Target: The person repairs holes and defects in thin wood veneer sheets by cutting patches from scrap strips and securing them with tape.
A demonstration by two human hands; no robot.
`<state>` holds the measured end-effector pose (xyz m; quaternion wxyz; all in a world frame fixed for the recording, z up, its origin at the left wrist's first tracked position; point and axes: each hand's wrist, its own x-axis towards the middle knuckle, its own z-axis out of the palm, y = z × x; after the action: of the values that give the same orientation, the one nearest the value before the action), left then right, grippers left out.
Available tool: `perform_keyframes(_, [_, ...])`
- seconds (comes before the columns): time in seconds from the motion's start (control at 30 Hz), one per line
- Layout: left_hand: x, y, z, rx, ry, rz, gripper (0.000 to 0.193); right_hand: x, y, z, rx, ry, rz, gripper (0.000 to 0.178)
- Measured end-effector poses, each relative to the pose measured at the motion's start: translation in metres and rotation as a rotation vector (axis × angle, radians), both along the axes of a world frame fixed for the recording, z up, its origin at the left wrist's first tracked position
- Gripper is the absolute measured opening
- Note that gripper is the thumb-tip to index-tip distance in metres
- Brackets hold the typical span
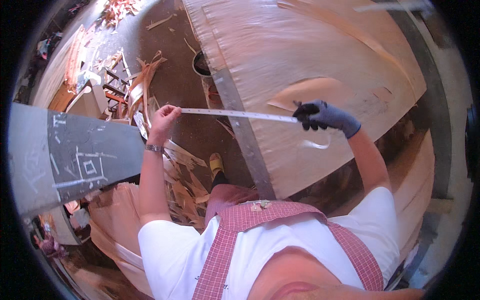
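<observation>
A white measuring tape (239, 114) is stretched between my two hands, over the gap and the near edge of the big stack of thin wood veneer sheets (300, 55). My bare left hand (166, 119), with a watch at the wrist, pinches one end of the tape. In a grey-blue glove with dark fingers, my right hand (322, 116) is closed on the other end, above the veneer. Below that hand hangs a loose white curl of the tape (317, 145). A loose, rounded veneer piece (305, 92) lies on the stack beside the glove.
At the left, a grey table (95, 150) with chalk-like marks juts in. Torn veneer scraps (185, 190) litter the floor around my foot in a yellow slipper (216, 163). A dark bucket (201, 64) stands by the stack's edge. A stool (116, 92) stands among more scraps.
</observation>
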<state>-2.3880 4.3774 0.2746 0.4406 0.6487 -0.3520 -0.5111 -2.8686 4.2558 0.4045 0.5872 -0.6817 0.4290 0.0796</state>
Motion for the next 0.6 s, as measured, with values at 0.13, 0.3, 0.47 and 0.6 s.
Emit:
perform_keyframes(0.13, [0.079, -0.060, -0.043, -0.025, -0.021, 0.004, 0.016, 0.057, -0.051, 0.001, -0.021, 0.114, -0.022, 0.023])
perform_keyframes(0.3, [0.149, -0.106, -0.065, 0.022, -0.141, -0.072, 0.018, 0.098, -0.018, -0.021, 0.165, 0.025, -0.147, 0.021])
perform_keyframes(0.47, [0.157, -0.195, -0.088, 0.023, -0.245, -0.207, 0.024, 0.086, -0.042, -0.063, -0.112, 0.033, -0.154, 0.016])
perform_keyframes(0.6, [0.111, -0.281, -0.131, -0.126, -0.204, -0.069, 0.031, 0.072, -0.133, -0.020, -1.415, 0.606, -0.259, 0.018])
